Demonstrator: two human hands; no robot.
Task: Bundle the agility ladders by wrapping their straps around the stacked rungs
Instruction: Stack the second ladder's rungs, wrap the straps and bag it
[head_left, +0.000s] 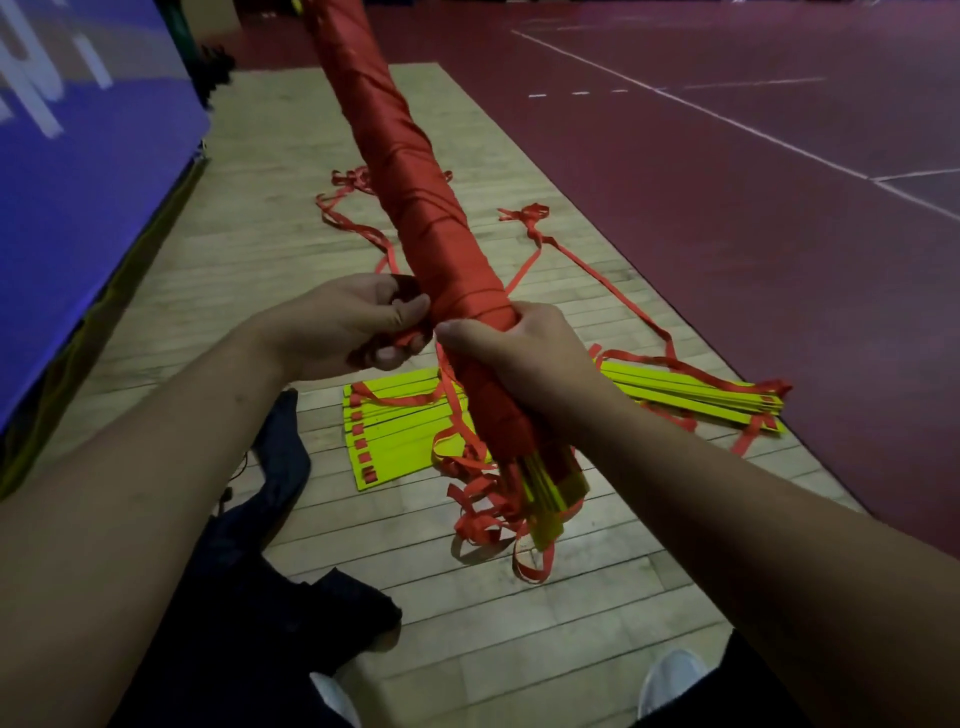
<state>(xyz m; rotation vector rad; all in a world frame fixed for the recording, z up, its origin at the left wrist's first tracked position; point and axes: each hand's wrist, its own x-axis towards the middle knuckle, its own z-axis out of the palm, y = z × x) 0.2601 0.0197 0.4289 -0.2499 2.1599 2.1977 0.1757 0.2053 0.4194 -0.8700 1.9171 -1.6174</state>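
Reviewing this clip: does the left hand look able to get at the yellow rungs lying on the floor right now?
Probably not yet. The left hand pinches the red strap beside the wrapped bundle, which the right hand grips above the yellow rungs; it would have to let go first.

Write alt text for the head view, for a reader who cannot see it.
Two bare hands hold a long red-wrapped bundle upright: the right hand clasps it near its lower end, and the left hand pinches a strap end beside it. Yellow rungs and loose straps lie on the wooden floor below.
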